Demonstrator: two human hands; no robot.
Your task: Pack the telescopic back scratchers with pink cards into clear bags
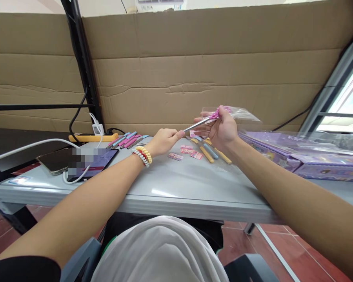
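Observation:
A slim silver tool with a pink end (pixel 197 124) slants up to the right between my hands. My left hand (pixel 164 141), with beaded bracelets at the wrist, pinches its lower silver end. Its pink end lies at the thumb of my right hand (pixel 223 129), palm up with the other fingers spread. A clear plastic bag (pixel 245 114) sticks out behind that hand, around the pink end. Below the hands, small pink printed cards (pixel 175 156) and several yellow and blue handled tools (pixel 208 153) lie on the grey table (pixel 164 184).
Several pink and blue pens (pixel 131 140) lie at the left back by a yellow bar (pixel 91 138). A phone (pixel 57 160), a tablet (pixel 106 158) and white cables are at the left. Purple boxes (pixel 326 160) stand at the right; cardboard (pixel 194 70) rises behind.

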